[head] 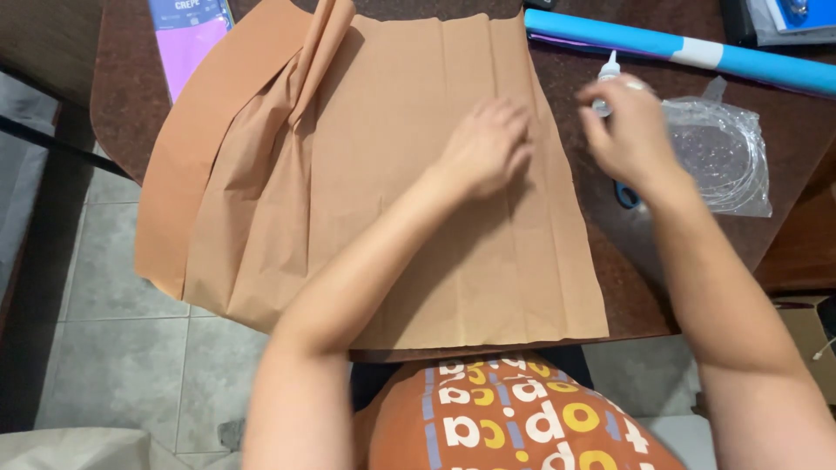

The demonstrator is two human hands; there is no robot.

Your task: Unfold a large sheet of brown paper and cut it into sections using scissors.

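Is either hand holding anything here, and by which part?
The right hand grips a small clear glue bottle around its body, nozzle up. The left hand holds nothing; it rests flat on the brown paper.

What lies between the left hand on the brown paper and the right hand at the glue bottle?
In the head view, between the left hand and right hand lie only the brown paper's right edge and bare dark table.

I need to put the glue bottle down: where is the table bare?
Bare dark table lies between the brown paper's right edge and the plastic bag, near the front edge. Crowded further back: blue roll, bag, blue-handled scissors under the right hand.
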